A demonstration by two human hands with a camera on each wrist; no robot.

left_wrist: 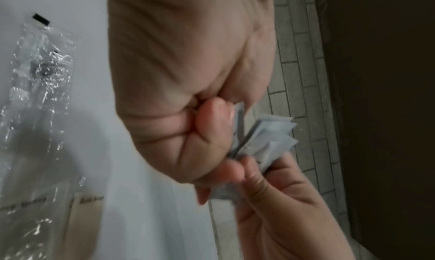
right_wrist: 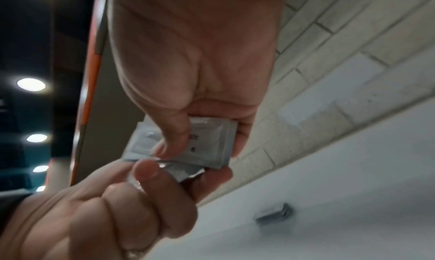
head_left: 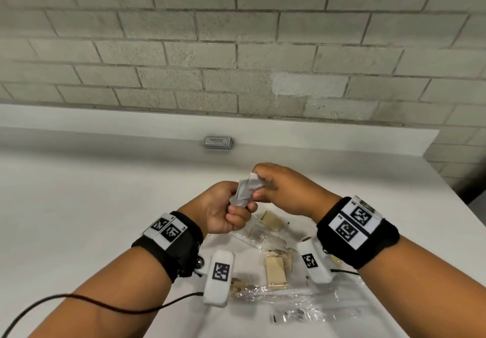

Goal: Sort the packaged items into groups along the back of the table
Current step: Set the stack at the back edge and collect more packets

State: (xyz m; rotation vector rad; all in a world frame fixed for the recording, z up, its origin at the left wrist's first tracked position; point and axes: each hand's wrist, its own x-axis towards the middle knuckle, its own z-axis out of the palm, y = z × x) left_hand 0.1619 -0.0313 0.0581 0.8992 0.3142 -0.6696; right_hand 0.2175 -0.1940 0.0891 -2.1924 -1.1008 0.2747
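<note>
Both hands up over the middle of the bench (head_left: 79,206), working a small bunch of grey sachets (head_left: 246,189). Left hand (head_left: 223,211) has its fingers curled round the lower end of the bunch. Right hand (head_left: 284,187) pinches the top ones between thumb and fingers, so both grips are closed on the sachets.

One stack of sachets (head_left: 218,142) already sits at the back edge near the wall. Clear-wrapped packets (head_left: 276,266), some with tan contents, lie unsorted on the near side under the wrists.

Step in hand, I'd say: squaring up or separating the held bunch before placing. Next move likely needs a reach to the back, setting them on or beside the matching stack. Can't read the labels well enough to confirm they match.
</note>
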